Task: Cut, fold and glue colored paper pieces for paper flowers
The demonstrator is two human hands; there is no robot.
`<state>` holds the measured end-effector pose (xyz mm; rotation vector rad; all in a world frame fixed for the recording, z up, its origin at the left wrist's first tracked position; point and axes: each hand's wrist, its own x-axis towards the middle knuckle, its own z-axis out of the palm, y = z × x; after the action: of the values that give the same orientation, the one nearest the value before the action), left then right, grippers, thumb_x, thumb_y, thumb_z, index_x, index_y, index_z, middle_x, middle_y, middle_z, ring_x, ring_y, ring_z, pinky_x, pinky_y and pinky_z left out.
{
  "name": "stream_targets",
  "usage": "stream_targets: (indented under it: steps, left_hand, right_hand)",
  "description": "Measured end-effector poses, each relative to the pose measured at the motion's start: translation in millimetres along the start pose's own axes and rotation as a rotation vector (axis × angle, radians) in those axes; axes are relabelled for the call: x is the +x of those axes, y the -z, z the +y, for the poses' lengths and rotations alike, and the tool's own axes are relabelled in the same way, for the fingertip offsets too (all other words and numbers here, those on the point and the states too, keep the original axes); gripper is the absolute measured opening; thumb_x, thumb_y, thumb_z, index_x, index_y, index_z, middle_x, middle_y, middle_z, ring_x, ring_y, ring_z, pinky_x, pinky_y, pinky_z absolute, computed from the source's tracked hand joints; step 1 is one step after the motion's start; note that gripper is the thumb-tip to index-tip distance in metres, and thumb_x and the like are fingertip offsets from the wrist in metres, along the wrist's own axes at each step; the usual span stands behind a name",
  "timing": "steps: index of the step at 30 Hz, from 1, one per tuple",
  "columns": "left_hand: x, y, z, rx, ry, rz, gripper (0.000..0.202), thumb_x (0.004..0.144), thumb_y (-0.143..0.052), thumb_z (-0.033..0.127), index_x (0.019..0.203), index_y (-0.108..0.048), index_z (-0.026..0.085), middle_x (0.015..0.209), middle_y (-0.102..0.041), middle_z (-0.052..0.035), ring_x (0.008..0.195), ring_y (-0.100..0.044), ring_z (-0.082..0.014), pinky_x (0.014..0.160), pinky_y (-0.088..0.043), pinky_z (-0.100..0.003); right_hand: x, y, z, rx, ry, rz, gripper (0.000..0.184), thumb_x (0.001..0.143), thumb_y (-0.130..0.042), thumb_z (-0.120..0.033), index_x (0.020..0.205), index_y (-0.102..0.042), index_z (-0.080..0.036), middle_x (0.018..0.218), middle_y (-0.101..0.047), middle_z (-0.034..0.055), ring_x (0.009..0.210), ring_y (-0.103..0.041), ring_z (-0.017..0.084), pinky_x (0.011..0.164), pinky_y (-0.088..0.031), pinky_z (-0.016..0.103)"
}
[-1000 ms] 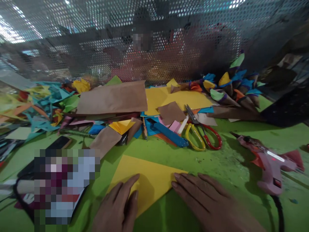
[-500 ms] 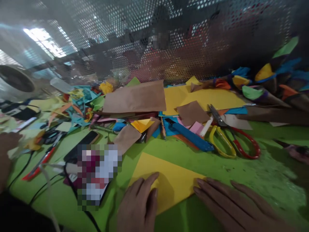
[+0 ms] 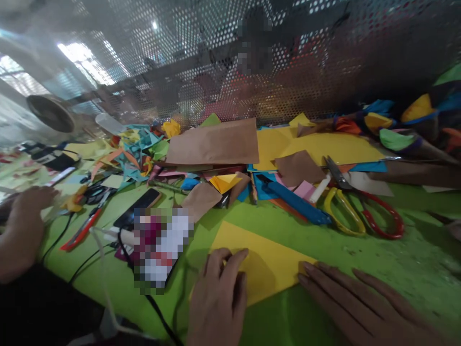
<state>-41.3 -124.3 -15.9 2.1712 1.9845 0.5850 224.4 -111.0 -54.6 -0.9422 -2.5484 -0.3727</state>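
Observation:
A folded yellow paper (image 3: 268, 262) lies on the green table (image 3: 360, 254) in front of me. My left hand (image 3: 219, 298) rests on its near left part, fingers together and flat, holding nothing. My right hand (image 3: 360, 302) lies flat on the table with its fingers stretched out; the fingertips touch the paper's right corner.
Beyond the paper lie a blue utility knife (image 3: 295, 204), scissors with yellow and red handles (image 3: 360, 211), brown paper sheets (image 3: 216, 144) and coloured scraps (image 3: 133, 154). A phone (image 3: 139, 214) and cables (image 3: 82, 262) lie to the left. Another person's hand (image 3: 25, 226) rests at the far left. A perforated metal screen (image 3: 230, 62) closes the back.
The view has swung left, bringing another person's hand, a fan and more scraps into sight and dropping the pink glue gun out. My hands stay on the yellow paper.

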Motion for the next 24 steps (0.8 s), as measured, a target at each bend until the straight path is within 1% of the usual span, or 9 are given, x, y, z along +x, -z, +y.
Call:
stream_targets:
  steps: [3, 6, 8, 10, 12, 14, 16, 19, 24]
  left_hand:
    - [4, 5.1, 6, 0.041, -0.134, 0.006, 0.041, 0.092, -0.043, 0.008, 0.123, -0.060, 0.028, 0.110, -0.060, -0.0069, 0.096, -0.058, -0.0218, 0.080, -0.052, -0.036]
    - [3, 6.3, 11, 0.042, -0.316, -0.079, 0.041, 0.090, -0.039, 0.002, 0.118, -0.062, 0.022, 0.103, -0.062, -0.0066, 0.088, -0.058, -0.0197, 0.076, -0.052, -0.033]
    - [0, 6.6, 15, 0.079, -0.380, -0.130, 0.041, 0.091, -0.039, 0.004, 0.124, -0.059, 0.019, 0.104, -0.063, -0.0072, 0.087, -0.057, -0.0200, 0.075, -0.052, -0.034]
    - [-7, 7.2, 20, 0.151, -0.392, -0.151, 0.045, 0.094, -0.044, 0.014, 0.137, -0.050, 0.024, 0.109, -0.062, -0.0072, 0.090, -0.057, -0.0224, 0.076, -0.052, -0.038]
    - [-13, 7.4, 25, 0.208, -0.379, -0.157, 0.050, 0.095, -0.049, 0.028, 0.145, -0.041, 0.032, 0.114, -0.061, -0.0063, 0.094, -0.057, -0.0250, 0.078, -0.051, -0.042]
    - [-18, 6.1, 29, 0.244, -0.351, -0.154, 0.051, 0.094, -0.051, 0.042, 0.144, -0.041, 0.035, 0.118, -0.060, -0.0057, 0.097, -0.056, -0.0265, 0.081, -0.050, -0.046]
    - [-22, 3.4, 32, 0.273, -0.332, -0.140, 0.048, 0.094, -0.050, 0.048, 0.140, -0.047, 0.034, 0.119, -0.060, -0.0056, 0.098, -0.056, -0.0270, 0.082, -0.049, -0.047]
    - [-26, -0.9, 31, 0.293, -0.324, -0.097, 0.047, 0.095, -0.047, 0.048, 0.140, -0.047, 0.034, 0.121, -0.061, -0.0052, 0.102, -0.055, -0.0271, 0.085, -0.046, -0.047]
    - [-37, 1.6, 15, 0.309, -0.335, -0.014, 0.043, 0.098, -0.043, 0.039, 0.140, -0.049, 0.034, 0.136, -0.059, 0.0012, 0.113, -0.053, -0.0247, 0.092, -0.038, -0.044]
  right_hand:
    - [8, 12, -4, -0.014, -0.021, -0.034, 0.078, 0.065, -0.044, -0.003, 0.141, -0.050, -0.021, 0.136, -0.062, 0.0023, 0.111, -0.063, 0.029, 0.084, -0.048, 0.049]
    - [12, 17, -8, -0.007, -0.051, -0.062, 0.073, 0.068, -0.044, -0.003, 0.138, -0.053, -0.022, 0.138, -0.061, 0.0026, 0.113, -0.062, 0.028, 0.088, -0.046, 0.048]
    - [13, 18, -11, 0.011, -0.076, -0.069, 0.065, 0.071, -0.043, -0.004, 0.133, -0.056, -0.022, 0.136, -0.063, 0.0023, 0.114, -0.062, 0.027, 0.091, -0.044, 0.047]
    - [14, 18, -12, 0.034, -0.117, -0.061, 0.058, 0.076, -0.044, -0.005, 0.129, -0.058, -0.023, 0.133, -0.065, 0.0008, 0.113, -0.062, 0.024, 0.093, -0.043, 0.045]
    - [14, 18, -14, 0.051, -0.143, -0.051, 0.055, 0.078, -0.046, -0.008, 0.129, -0.058, -0.024, 0.131, -0.066, -0.0003, 0.112, -0.063, 0.023, 0.095, -0.042, 0.044]
    - [14, 18, -15, 0.052, -0.148, -0.074, 0.058, 0.078, -0.046, -0.010, 0.133, -0.055, -0.026, 0.134, -0.065, -0.0003, 0.114, -0.062, 0.024, 0.095, -0.043, 0.045]
    - [14, 18, -16, 0.035, -0.141, -0.113, 0.064, 0.078, -0.045, -0.009, 0.138, -0.051, -0.029, 0.135, -0.063, 0.0001, 0.115, -0.062, 0.025, 0.093, -0.043, 0.047]
    - [14, 17, -16, 0.017, -0.142, -0.145, 0.064, 0.081, -0.042, -0.009, 0.140, -0.048, -0.034, 0.134, -0.064, -0.0002, 0.115, -0.062, 0.026, 0.091, -0.044, 0.049]
    - [16, 17, -9, -0.001, -0.098, -0.097, 0.053, 0.087, -0.041, -0.014, 0.135, -0.054, -0.033, 0.132, -0.065, -0.0021, 0.110, -0.065, 0.025, 0.087, -0.046, 0.047]
